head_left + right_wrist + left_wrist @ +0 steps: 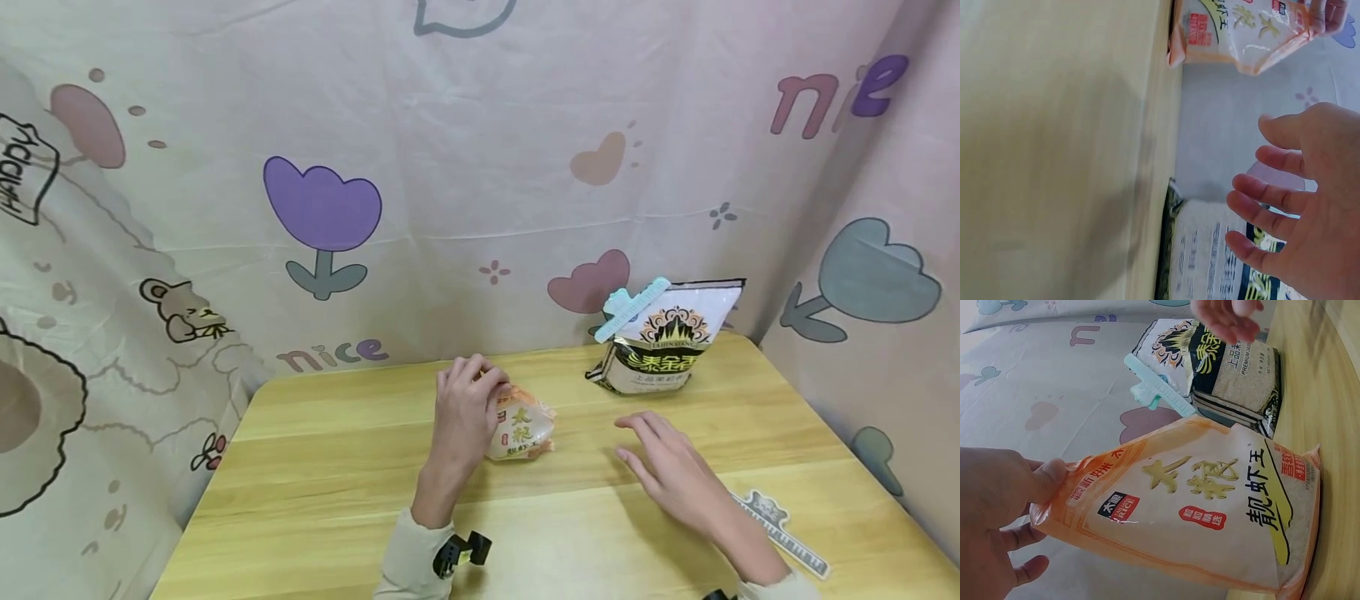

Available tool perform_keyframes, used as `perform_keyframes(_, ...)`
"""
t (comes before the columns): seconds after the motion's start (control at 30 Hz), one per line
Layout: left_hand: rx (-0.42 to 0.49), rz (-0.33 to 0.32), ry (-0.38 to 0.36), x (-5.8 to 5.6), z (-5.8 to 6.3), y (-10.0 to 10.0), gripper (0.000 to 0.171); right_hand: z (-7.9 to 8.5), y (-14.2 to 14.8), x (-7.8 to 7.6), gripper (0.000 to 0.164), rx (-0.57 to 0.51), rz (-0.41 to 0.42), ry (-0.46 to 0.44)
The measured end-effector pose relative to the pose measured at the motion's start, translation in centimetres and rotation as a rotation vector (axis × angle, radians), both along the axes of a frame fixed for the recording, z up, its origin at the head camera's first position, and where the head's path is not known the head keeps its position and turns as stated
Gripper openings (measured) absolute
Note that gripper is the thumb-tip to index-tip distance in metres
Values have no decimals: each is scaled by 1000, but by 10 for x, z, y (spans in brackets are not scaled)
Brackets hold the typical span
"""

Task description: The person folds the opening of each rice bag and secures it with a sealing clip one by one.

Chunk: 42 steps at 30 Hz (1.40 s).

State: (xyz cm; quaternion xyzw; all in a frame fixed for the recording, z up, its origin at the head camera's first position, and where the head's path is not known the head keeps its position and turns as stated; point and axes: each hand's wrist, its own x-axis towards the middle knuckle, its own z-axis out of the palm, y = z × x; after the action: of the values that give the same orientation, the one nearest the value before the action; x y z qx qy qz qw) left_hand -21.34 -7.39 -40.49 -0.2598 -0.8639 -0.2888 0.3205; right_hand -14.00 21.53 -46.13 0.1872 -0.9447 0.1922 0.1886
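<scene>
My left hand (pixel 467 412) pinches the top corner of an orange and white rice bag (pixel 521 427), which stands on the table. In the left wrist view the thumb and fingers grip the gathered top of that rice bag (pixel 1179 506). My right hand (pixel 671 467) hovers over the table to the right of the bag, fingers spread and relaxed, holding nothing. Behind it stands a black and white rice bag (pixel 660 350) with a mint-green sealing clip (pixel 632 309) across its upper left corner.
A grey and white sealing clip (pixel 783 533) with a cartoon figure lies on the wooden table (pixel 322 467), partly behind the right forearm. A patterned curtain (pixel 465 183) hangs behind the table and along both sides.
</scene>
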Motion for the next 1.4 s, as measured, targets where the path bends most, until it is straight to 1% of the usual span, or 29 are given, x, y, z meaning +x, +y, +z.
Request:
perform_keyframes(0.1, 7, 5, 3, 0, 1, -2, 10, 0, 9, 6, 43, 19, -17, -8)
perform_keyframes(0.23, 5, 0, 12, -1, 0, -2, 8, -4, 21, 15, 44, 41, -36, 4)
perform_keyframes(0.37, 2, -9, 13, -1, -1, -2, 8, -7, 33, 25, 40, 50, -57, 8)
perform_keyframes(0.5, 17, -14, -13, 0, -1, -2, 7, -8, 49, 33, 34, 60, -71, 10)
perform_keyframes(0.63, 17, -16, -40, 1, -2, -3, 7, -10, 66, 42, 34, 87, -98, 12)
perform_keyframes(0.73, 8, -15, -37, 0, -2, -3, 8, -11, 77, 47, 35, 111, -117, 1)
perform_keyframes(0.87, 13, -22, -15, -2, -1, -3, 6, -10, 90, 52, 37, 142, -135, 4)
perform_keyframes(1.0, 18, -30, -9, -3, 0, -3, 5, -8, 102, 56, 39, 170, -156, 0)
perform_keyframes(1.13, 24, -39, -19, -4, 1, -3, 7, -7, 114, 59, 38, 187, -188, -60)
perform_keyframes(1.2, 27, -41, -26, -4, 2, -3, 7, -8, 119, 61, 36, 187, -203, -105)
perform_keyframes(1.3, 28, -41, -37, -4, 2, -3, 6, -9, 124, 65, 31, 171, -223, -195)
perform_keyframes(1.4, 24, -40, -48, -3, 1, -2, 5, -11, 128, 68, 28, 161, -241, -251)
